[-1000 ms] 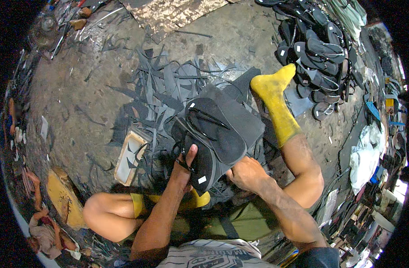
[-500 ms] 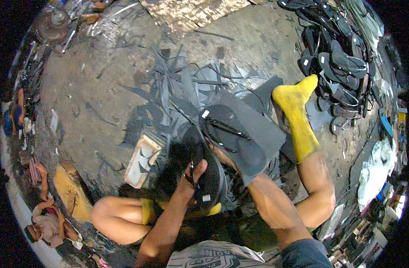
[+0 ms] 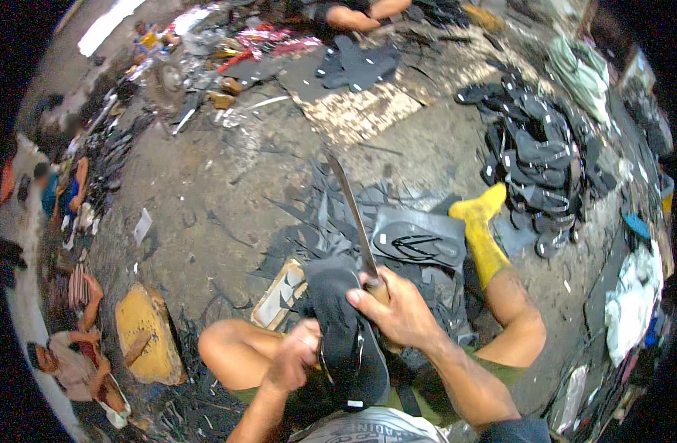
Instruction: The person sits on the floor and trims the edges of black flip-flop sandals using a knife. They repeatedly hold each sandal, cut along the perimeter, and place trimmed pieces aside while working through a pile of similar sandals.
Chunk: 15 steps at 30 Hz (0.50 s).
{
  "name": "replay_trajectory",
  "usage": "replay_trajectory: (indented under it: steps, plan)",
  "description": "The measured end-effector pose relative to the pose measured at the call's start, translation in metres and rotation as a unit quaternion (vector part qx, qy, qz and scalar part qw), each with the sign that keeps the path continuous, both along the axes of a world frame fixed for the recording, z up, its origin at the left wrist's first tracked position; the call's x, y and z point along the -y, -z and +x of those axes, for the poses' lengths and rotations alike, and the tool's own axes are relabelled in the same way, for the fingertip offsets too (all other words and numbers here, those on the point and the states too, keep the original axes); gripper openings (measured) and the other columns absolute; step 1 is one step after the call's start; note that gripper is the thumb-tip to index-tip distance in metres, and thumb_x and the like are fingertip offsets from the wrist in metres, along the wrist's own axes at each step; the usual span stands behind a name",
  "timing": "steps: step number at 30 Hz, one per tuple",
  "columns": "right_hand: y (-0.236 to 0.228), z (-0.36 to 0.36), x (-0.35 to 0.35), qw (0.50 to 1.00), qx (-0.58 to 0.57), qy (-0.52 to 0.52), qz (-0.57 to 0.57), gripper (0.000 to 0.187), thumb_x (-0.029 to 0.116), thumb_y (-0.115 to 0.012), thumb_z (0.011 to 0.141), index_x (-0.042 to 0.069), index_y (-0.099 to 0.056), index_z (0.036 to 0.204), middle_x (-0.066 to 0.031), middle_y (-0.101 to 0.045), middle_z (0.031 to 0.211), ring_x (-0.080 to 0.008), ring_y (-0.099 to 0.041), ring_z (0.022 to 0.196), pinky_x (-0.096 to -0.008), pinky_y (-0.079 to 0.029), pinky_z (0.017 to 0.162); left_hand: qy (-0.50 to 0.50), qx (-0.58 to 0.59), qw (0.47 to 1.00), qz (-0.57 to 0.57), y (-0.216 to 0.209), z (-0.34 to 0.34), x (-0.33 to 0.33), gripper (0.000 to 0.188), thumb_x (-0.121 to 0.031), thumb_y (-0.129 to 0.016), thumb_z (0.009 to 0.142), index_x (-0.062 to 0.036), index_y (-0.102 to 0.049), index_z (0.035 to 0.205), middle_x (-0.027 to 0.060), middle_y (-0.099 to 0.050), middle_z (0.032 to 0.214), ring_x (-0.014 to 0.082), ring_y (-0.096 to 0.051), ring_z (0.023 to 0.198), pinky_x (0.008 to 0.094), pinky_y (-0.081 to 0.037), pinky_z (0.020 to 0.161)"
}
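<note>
My right hand is closed round the wooden handle of a long knife, its dark, slightly curved blade pointing up and away. Close by on the left, my left hand is somewhat blurred, its fingers curled at the edge of a black flip-flop held over my lap. Grey rubber sheet extends beyond the sole at its far end. Another flip-flop with black straps lies on a grey rubber piece beside my yellow-socked foot.
Rubber offcuts litter the floor ahead. A whitish block sits by my left knee, with a yellow block farther left. Many flip-flops are heaped at right. Other people sit at the far left and far side.
The flip-flop on grey rubber has left my right hand and lies on the floor; that hand now holds a knife. The view has tilted up, showing more of the far side.
</note>
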State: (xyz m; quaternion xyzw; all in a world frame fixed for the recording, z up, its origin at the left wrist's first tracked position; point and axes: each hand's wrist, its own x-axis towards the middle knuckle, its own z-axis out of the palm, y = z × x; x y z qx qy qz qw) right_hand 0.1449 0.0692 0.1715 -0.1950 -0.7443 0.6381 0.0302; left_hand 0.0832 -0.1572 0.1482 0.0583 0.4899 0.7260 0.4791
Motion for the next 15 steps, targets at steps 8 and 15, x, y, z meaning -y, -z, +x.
replay_trajectory:
  steps: [8,15]
  plan:
    - [0.003,0.075,0.056,0.984,-0.058,-0.073,0.152,0.043,0.028,-0.075,0.090,0.007,-0.056,0.122,-0.0169,-0.067,0.099,-0.0352,-0.070,0.092,-0.0440,-0.056,0.076,-0.070,-0.168,0.977,-0.113,-0.057,0.009,0.013,0.039,-0.042,-0.062,0.100,-0.0046,-0.063,0.112,0.0004,-0.065,0.098,0.0100,-0.059,0.090,0.0272,-0.049,0.082]
    - [0.041,0.107,0.056,0.935,0.017,-0.149,0.322,0.043,0.015,-0.076,0.078,0.014,-0.060,0.118,-0.0103,-0.060,0.088,-0.0334,-0.066,0.078,-0.0445,-0.055,0.065,-0.073,-0.154,0.979,-0.109,-0.059,0.024,0.031,0.045,-0.044,-0.064,0.099,-0.0016,-0.062,0.116,-0.0006,-0.063,0.096,0.0097,-0.058,0.086,0.0274,-0.050,0.078]
